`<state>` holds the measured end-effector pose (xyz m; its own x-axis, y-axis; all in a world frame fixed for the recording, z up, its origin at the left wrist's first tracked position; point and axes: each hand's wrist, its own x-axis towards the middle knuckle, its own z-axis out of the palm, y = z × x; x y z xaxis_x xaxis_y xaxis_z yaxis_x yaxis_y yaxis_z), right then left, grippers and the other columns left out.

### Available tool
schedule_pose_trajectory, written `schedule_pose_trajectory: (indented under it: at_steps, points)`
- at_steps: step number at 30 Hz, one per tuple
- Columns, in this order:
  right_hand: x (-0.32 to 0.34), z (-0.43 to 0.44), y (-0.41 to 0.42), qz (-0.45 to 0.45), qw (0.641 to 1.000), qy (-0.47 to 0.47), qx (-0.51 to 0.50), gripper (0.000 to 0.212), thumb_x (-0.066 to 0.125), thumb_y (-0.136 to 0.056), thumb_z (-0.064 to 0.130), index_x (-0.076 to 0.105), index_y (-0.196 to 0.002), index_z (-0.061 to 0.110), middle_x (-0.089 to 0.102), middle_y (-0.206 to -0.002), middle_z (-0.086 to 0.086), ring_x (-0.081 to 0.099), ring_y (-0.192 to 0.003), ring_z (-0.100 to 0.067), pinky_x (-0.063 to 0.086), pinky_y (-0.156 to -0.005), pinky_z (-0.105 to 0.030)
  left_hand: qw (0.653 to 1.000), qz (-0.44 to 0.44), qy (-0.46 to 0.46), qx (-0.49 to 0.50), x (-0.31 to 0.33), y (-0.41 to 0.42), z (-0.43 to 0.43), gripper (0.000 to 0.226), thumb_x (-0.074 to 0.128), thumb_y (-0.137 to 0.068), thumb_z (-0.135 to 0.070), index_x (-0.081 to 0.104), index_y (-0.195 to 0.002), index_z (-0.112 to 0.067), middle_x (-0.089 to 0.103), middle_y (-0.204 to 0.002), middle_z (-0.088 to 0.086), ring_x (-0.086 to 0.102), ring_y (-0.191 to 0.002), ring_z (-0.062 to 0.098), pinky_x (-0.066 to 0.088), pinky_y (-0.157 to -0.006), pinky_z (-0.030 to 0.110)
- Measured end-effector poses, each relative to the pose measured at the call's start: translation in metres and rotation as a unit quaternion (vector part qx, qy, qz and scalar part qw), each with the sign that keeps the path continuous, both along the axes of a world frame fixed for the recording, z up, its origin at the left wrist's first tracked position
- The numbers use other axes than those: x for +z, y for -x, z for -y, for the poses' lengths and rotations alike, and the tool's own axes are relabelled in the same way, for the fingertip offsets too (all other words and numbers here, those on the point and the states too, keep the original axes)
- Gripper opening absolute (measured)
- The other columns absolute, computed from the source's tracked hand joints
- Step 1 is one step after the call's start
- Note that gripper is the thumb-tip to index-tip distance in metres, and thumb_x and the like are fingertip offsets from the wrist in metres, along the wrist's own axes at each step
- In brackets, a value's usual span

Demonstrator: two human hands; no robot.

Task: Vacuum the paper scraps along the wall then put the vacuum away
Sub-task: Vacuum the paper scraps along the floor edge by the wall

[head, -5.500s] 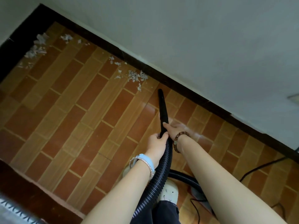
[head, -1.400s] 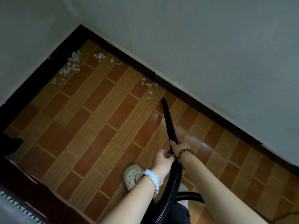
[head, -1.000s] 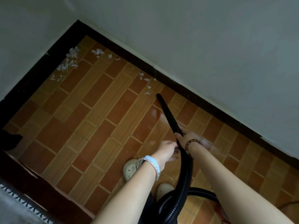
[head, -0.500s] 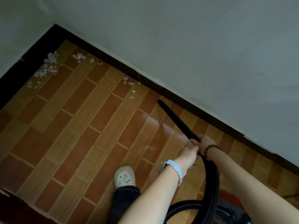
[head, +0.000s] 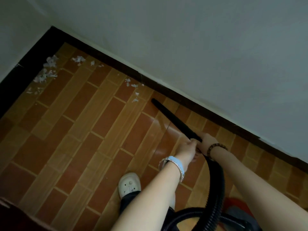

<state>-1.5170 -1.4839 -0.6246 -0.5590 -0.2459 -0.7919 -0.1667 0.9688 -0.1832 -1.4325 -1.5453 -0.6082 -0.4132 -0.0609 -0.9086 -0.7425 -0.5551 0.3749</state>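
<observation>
A black vacuum nozzle (head: pixel 173 119) points up-left along the dark baseboard, its tip just right of a few white paper scraps (head: pixel 134 92). My right hand (head: pixel 207 141) and my left hand (head: pixel 187 150) both grip the nozzle's base where it joins the ribbed black hose (head: pixel 215 185). The hose loops down to the vacuum body (head: pixel 233 214), partly seen at the bottom right. A larger heap of scraps (head: pixel 46 71) lies in the far corner, with a smaller cluster of scraps (head: pixel 79 59) beside it along the wall.
A dark baseboard (head: pixel 183 99) runs diagonally under the white wall (head: pixel 200 47). My foot in a white shoe (head: pixel 129 185) stands on the brown tiled floor (head: pixel 83 130). A dark edge shows at the bottom left.
The nozzle tip has moved along the wall toward the nearest scraps, most of that pile having gone since the earliest frame. Both hands kept hold of the nozzle; my view and foot shifted forward.
</observation>
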Motion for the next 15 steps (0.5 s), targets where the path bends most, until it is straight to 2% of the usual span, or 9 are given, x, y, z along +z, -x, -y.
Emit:
schedule_pose_trajectory:
  at_steps: [2,4,6,8,10,15]
  points:
    - [-0.003,0.012,-0.009,0.009,1.000,0.008,0.018,0.038,0.046,-0.097,0.032,0.050,-0.134,0.022,0.062,-0.081,-0.001,0.054,-0.061,-0.014,0.040,-0.049,-0.023,1.000,0.011,0.002,0.024,-0.003,-0.010,0.012,0.028,0.042,-0.102,-0.029,0.049,-0.075,-0.025,0.065,-0.082,0.008,0.060,-0.073,0.019,0.053,-0.084,0.036]
    - [-0.005,0.023,-0.018,0.015,0.999,0.013,0.025,0.039,0.045,-0.098,0.033,0.048,-0.135,0.022,0.052,-0.068,0.007,0.049,-0.055,-0.010,0.036,-0.046,-0.022,0.999,0.021,0.004,0.036,-0.007,-0.020,0.022,0.026,0.042,-0.102,-0.029,0.050,-0.078,-0.027,0.066,-0.084,0.008,0.061,-0.078,0.020,0.053,-0.090,0.037]
    - [-0.006,0.034,-0.026,0.020,0.999,0.014,0.039,0.039,0.045,-0.097,0.034,0.048,-0.135,0.022,0.049,-0.066,0.008,0.048,-0.057,-0.010,0.040,-0.051,-0.022,0.998,0.035,0.008,0.050,-0.011,-0.031,0.029,0.021,0.040,-0.103,-0.031,0.052,-0.086,-0.027,0.068,-0.086,0.007,0.062,-0.085,0.021,0.053,-0.093,0.038]
    - [-0.007,0.044,-0.034,0.025,0.999,0.016,0.045,0.039,0.045,-0.097,0.035,0.050,-0.133,0.021,0.061,-0.078,0.001,0.056,-0.065,-0.017,0.047,-0.059,-0.027,0.997,0.044,0.013,0.067,-0.015,-0.039,0.035,0.015,0.040,-0.103,-0.032,0.052,-0.097,-0.024,0.067,-0.082,0.006,0.062,-0.086,0.021,0.052,-0.093,0.039]
    - [-0.010,0.050,-0.042,0.039,0.999,0.012,0.036,0.038,0.046,-0.096,0.036,0.054,-0.128,0.016,0.069,-0.098,-0.008,0.064,-0.081,-0.024,0.052,-0.068,-0.030,0.995,0.052,0.019,0.085,-0.019,-0.047,0.040,0.016,0.042,-0.102,-0.032,0.053,-0.101,-0.021,0.066,-0.079,0.004,0.062,-0.081,0.020,0.053,-0.091,0.037]
    - [-0.012,0.068,-0.047,0.051,0.998,0.025,0.012,0.038,0.047,-0.097,0.032,0.052,-0.130,0.014,0.067,-0.106,-0.012,0.064,-0.088,-0.026,0.051,-0.071,-0.031,0.992,0.045,0.018,0.119,-0.022,-0.053,0.050,0.024,0.043,-0.102,-0.033,0.058,-0.114,-0.018,0.066,-0.089,0.002,0.063,-0.088,0.019,0.055,-0.088,0.036]
